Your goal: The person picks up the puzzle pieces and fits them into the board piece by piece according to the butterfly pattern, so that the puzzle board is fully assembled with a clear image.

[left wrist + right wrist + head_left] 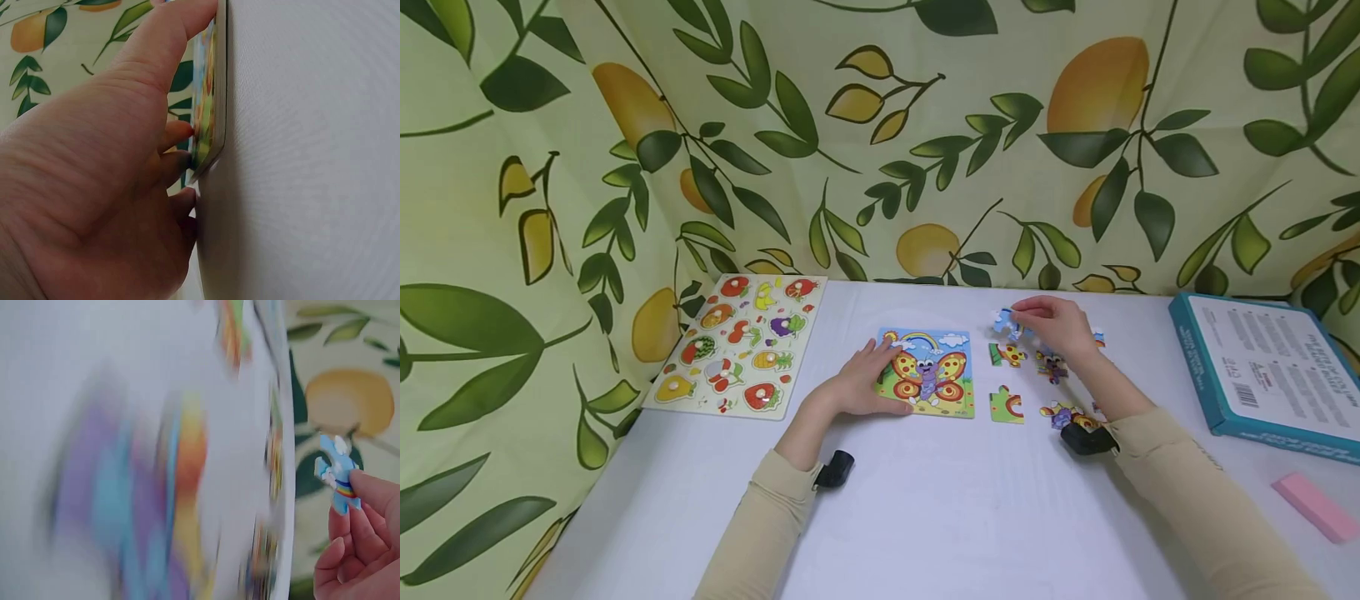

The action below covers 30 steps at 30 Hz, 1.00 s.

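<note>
A square butterfly puzzle picture lies flat on the white table, in the middle of the head view. My left hand rests at its left side, fingers spread over the left edge and thumb along the near edge. In the left wrist view the picture board shows edge-on beside the thumb. Between thumb and fingers, my right hand pinches a light blue jigsaw piece with a rainbow stripe. The hand holds it above the table, right of the picture. Loose jigsaw pieces lie below and beside that hand.
A fruit peg board lies at the far left. On the right stand a teal and white box and, nearer, a pink block. Leaf-patterned cloth hangs behind the table.
</note>
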Each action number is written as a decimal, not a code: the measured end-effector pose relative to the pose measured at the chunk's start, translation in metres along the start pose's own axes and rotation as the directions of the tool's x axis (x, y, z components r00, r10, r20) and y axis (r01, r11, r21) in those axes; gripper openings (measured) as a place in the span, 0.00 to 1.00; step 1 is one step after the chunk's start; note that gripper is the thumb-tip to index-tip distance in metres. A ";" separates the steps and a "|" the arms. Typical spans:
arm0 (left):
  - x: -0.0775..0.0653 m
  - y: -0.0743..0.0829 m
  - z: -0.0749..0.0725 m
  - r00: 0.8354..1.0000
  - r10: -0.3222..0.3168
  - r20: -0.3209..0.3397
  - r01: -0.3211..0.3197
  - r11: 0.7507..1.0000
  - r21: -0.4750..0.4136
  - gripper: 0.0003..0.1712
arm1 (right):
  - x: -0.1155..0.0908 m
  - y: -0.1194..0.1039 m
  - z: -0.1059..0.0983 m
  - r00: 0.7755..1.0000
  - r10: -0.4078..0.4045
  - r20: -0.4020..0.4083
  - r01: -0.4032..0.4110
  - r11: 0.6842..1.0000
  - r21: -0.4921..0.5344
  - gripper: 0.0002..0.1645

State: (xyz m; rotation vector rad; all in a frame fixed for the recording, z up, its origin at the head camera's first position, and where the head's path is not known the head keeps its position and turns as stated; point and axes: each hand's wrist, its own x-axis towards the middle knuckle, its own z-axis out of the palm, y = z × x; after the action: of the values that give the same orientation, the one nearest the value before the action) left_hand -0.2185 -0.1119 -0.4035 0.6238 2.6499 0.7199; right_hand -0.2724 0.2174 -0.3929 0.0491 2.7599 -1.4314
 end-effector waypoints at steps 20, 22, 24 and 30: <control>0.001 -0.001 0.000 1.000 -0.028 0.013 0.028 1.000 0.003 0.58 | 0.006 -0.049 0.087 0.977 -0.093 0.190 0.094 0.996 0.005 0.16; 0.000 -0.002 0.000 1.000 -0.027 0.010 0.027 1.000 0.004 0.58 | 0.008 -0.053 0.092 0.975 -0.122 0.187 0.129 0.991 -0.027 0.14; 0.000 -0.002 0.000 0.999 -0.030 0.011 0.030 1.000 0.006 0.58 | 0.010 -0.055 0.095 0.971 -0.147 0.190 0.160 0.986 -0.053 0.13; 0.000 -0.002 0.000 1.000 -0.028 0.010 0.028 1.000 0.007 0.59 | 0.015 -0.057 0.103 0.968 -0.163 0.190 0.184 0.978 -0.096 0.11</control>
State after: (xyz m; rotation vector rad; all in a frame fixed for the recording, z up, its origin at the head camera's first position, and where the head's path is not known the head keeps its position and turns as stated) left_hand -0.2188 -0.1135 -0.4044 0.5894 2.6477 0.6987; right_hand -0.2882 0.1002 -0.4063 -0.3180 2.7438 -1.2383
